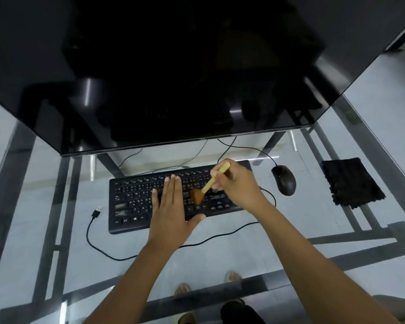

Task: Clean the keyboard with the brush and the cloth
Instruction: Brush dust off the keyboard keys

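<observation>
Desk: a clear glass top (56,230) is carried on a dark metal frame (9,174), whose bars are seen through the pane.
Floor: a pale, smooth surface (384,90) is seen beneath and beyond the glass.
Monitor: a large black screen (173,66) is set at the far side of the desk; it is unlit, and dim reflections are shown in it.
Light: soft, even light is cast; pale glints are caught on the metal posts.
</observation>
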The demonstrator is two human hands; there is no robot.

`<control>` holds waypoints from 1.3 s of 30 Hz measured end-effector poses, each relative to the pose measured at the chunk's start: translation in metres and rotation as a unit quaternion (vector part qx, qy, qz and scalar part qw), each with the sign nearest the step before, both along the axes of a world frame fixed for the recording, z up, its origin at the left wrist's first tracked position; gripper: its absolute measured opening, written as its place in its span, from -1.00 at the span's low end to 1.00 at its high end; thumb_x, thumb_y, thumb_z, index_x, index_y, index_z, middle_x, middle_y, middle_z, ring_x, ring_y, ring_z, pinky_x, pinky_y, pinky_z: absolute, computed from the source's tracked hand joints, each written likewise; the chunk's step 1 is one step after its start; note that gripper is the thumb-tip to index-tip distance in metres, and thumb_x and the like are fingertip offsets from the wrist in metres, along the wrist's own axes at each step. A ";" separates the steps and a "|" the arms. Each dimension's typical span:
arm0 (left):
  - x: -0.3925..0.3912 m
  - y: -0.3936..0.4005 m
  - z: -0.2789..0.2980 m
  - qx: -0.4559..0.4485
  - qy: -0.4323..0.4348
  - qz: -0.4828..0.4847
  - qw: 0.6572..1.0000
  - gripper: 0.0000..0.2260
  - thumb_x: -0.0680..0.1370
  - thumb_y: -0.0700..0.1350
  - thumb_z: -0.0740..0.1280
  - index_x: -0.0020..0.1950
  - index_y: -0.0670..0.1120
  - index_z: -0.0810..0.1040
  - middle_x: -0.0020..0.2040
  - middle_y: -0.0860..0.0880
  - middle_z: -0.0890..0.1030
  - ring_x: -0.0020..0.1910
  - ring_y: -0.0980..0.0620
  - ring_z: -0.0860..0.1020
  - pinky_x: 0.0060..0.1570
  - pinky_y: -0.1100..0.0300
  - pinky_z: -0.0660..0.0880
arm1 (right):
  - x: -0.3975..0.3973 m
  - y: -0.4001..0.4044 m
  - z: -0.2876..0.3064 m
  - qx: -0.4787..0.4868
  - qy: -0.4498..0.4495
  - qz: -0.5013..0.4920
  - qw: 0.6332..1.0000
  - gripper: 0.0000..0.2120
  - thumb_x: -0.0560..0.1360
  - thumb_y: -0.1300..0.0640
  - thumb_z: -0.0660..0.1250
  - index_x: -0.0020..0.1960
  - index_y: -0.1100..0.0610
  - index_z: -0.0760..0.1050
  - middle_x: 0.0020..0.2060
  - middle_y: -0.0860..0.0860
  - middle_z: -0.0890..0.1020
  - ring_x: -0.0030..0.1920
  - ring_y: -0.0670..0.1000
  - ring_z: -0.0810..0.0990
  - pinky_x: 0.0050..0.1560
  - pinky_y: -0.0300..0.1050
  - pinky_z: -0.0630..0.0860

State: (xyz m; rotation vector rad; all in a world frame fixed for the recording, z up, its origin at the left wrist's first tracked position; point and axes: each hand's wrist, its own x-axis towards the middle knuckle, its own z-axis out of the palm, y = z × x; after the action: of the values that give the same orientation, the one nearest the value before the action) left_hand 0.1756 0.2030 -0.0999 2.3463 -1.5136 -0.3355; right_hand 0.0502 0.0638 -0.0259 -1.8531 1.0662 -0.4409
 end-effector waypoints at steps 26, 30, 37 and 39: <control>0.058 0.110 -0.028 -0.073 0.148 0.234 0.958 -0.14 0.45 0.29 0.33 0.56 -0.03 -0.03 0.55 -0.01 0.16 0.52 -0.11 0.12 0.37 -0.20 0.33 | 0.088 0.034 0.005 -0.195 0.032 0.044 0.979 -0.94 0.58 0.17 0.26 -0.04 0.10 0.50 -0.13 0.01 0.61 -0.22 -0.11 0.57 -0.22 -0.43 0.42; 0.058 0.110 -0.027 -0.079 0.134 0.230 0.961 -0.18 0.48 0.27 0.33 0.55 -0.06 0.02 0.55 -0.03 0.17 0.52 -0.07 0.10 0.41 -0.17 0.29 | 0.096 0.039 0.013 0.013 0.034 0.104 0.994 -0.92 0.58 0.18 0.25 -0.05 0.08 0.52 -0.23 0.04 0.67 -0.21 -0.05 0.68 -0.06 -0.08 0.64; 0.059 0.111 -0.030 -0.086 0.109 0.205 0.969 -0.17 0.53 0.26 0.27 0.58 -0.14 -0.03 0.59 -0.07 0.06 0.54 0.10 -0.11 0.53 0.00 -0.02 | 0.114 0.034 0.027 -0.111 0.041 0.027 0.993 -0.92 0.58 0.14 0.24 -0.07 0.04 0.48 -0.21 0.11 0.65 -0.22 0.07 0.66 -0.24 0.01 0.58; 0.059 0.112 -0.030 -0.088 0.108 0.205 0.969 -0.15 0.52 0.28 0.26 0.58 -0.16 -0.06 0.59 -0.08 0.03 0.50 0.18 -0.19 0.51 0.08 -0.09 | 0.123 0.060 0.028 0.032 0.025 0.081 0.996 -0.90 0.58 0.20 0.25 -0.08 0.07 0.50 -0.23 0.11 0.67 -0.23 0.05 0.69 -0.23 -0.03 0.62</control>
State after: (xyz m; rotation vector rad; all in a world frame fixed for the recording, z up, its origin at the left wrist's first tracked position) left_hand 0.2341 0.3152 -0.1297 2.3191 -0.8913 -0.3227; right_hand 0.1734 0.1236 0.0022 -1.8845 0.9422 -0.2632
